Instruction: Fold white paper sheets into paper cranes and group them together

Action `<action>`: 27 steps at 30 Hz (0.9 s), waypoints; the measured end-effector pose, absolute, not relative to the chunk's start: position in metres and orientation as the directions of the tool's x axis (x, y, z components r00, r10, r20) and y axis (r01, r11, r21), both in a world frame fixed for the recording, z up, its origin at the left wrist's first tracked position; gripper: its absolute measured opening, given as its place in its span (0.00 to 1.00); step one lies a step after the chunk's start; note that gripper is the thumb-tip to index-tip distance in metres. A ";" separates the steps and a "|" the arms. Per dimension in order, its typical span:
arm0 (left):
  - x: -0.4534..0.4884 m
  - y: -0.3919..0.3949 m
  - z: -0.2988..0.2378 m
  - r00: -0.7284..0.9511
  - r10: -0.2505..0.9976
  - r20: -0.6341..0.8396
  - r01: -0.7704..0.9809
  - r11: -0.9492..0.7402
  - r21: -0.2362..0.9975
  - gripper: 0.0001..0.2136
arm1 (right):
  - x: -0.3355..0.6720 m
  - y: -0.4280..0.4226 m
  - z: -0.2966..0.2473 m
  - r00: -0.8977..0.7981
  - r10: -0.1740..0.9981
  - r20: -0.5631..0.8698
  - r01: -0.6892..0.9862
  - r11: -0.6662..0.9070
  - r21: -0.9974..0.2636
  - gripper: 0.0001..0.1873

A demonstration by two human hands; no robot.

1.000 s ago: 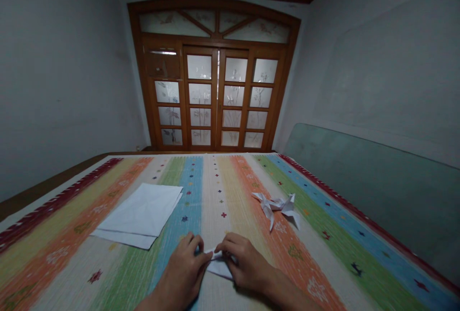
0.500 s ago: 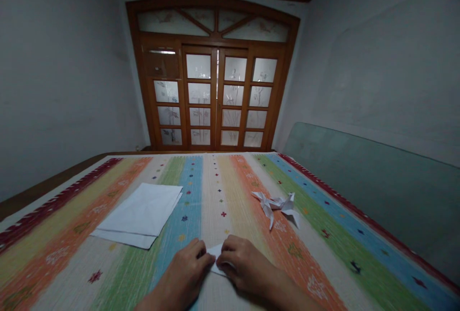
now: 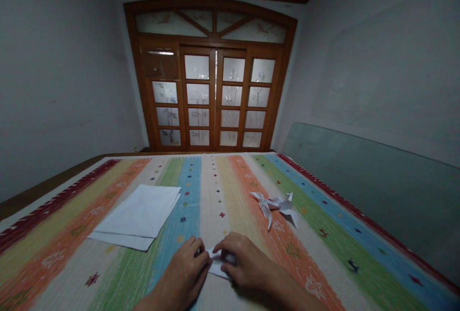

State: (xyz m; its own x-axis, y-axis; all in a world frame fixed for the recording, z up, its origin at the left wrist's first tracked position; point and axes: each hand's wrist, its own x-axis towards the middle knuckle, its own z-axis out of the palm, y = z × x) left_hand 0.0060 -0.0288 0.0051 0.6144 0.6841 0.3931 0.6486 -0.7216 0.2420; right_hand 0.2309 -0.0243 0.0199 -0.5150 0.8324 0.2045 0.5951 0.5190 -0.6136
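A small piece of folded white paper (image 3: 218, 270) lies on the striped cloth at the near middle, mostly covered by my fingers. My left hand (image 3: 187, 265) pinches its left side, thumb and forefinger together at the edge. From the right, my right hand (image 3: 246, 262) curls over the same paper, its forefinger arched with the tip at the upper fold and its thumb lower on the sheet. The exact fold under the fingers is hidden.
White square paper sheets (image 3: 138, 216) lie stacked on the left. Folded white paper figures (image 3: 275, 205) with pointed ends sit on the right. A striped cloth (image 3: 212, 177) covers the table. Beyond are wooden glass doors (image 3: 215, 95); a pale green headboard-like panel (image 3: 359, 157) stands along the right.
My right forefinger has lifted and arched away from the thumb, showing more of the folded paper. My left hand keeps its pinch, shifted only slightly. The view has moved a little.
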 end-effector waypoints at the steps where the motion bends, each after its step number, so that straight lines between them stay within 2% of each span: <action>1: 0.006 -0.029 0.005 0.611 0.696 0.376 0.649 -0.713 0.266 0.07 | 0.231 -0.024 0.019 -0.521 0.830 0.200 0.589 0.519 -0.619 0.22; 4: 0.007 -0.029 0.004 0.594 0.730 0.337 0.658 -0.682 0.318 0.06 | 0.230 -0.023 0.015 -0.541 0.821 0.183 0.580 0.521 -0.627 0.26; 9: 0.008 -0.028 0.002 0.579 0.737 0.349 0.663 -0.674 0.325 0.06 | 0.230 -0.023 0.014 -0.539 0.822 0.186 0.566 0.516 -0.643 0.27; 15: 0.009 -0.028 0.002 0.600 0.713 0.364 0.636 -0.700 0.325 0.08 | 0.232 -0.018 0.024 -0.470 0.877 0.095 0.586 0.391 -0.710 0.23; 21: 0.012 -0.031 0.003 0.578 0.729 0.367 0.640 -0.684 0.352 0.05 | 0.229 -0.011 0.015 -0.434 0.885 0.166 0.605 0.423 -0.675 0.18; 27: 0.012 -0.033 0.007 0.563 0.758 0.330 0.599 -0.649 0.469 0.05 | 0.226 -0.010 0.008 -0.398 0.897 0.193 0.566 0.406 -0.718 0.18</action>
